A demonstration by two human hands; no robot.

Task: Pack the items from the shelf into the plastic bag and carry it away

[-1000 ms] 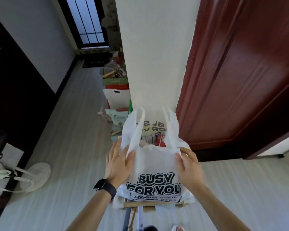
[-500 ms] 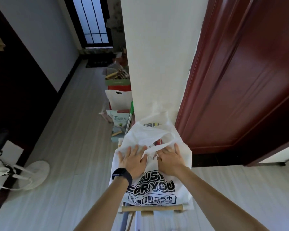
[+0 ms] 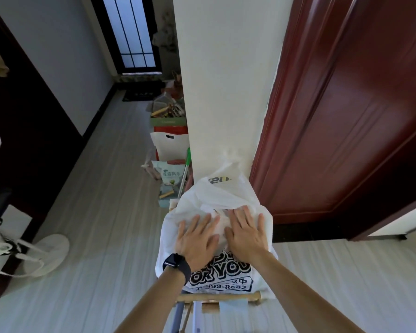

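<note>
Lower centre of frame: left hand (image 3: 197,236) and right hand (image 3: 246,233) press flat, fingers (image 3: 194,221) spread, on white printed plastic bag (image 3: 226,193) atop wooden shelf (image 3: 221,297).

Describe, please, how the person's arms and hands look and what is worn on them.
The left arm and right arm are bare, with no sleeve in view. The left wrist carries a black watch with a dark rectangular face and a black band. The left hand and right hand wear no gloves, and I see no rings; the right wrist is bare.
</note>
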